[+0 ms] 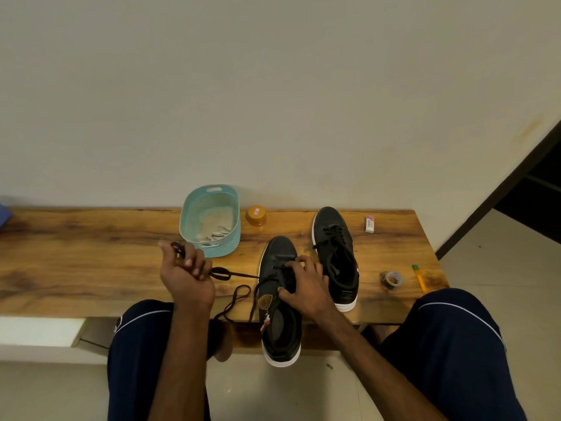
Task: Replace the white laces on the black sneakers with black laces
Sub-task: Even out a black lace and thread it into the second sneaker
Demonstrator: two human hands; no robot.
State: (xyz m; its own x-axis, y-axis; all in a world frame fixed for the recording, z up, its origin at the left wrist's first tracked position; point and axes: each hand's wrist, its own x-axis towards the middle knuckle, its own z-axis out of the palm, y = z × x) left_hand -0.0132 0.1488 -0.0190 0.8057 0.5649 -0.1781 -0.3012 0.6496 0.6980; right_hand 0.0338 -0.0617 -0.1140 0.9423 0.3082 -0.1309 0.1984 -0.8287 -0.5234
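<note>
Two black sneakers with white soles lie on a wooden bench [76, 262]. The near sneaker [277, 302] hangs its heel over the bench's front edge. My right hand [306, 284] holds this shoe across the tongue, fingers curled over the eyelets. A black lace [239, 275] runs taut from the shoe's eyelets to my left hand [185, 278], which grips it raised to the left. A loose loop of the same lace lies on the bench by the front edge. The far sneaker [337, 256] carries a black lace. White laces [212, 233] lie in a teal basket [212, 220].
Behind the shoes stands an orange-lidded jar [256, 216]. On the right end of the bench lie a white eraser [369, 223], a roll of tape [391, 280] and a yellow pencil [419, 278]. My knees flank the near shoe. A wall rises right behind the bench.
</note>
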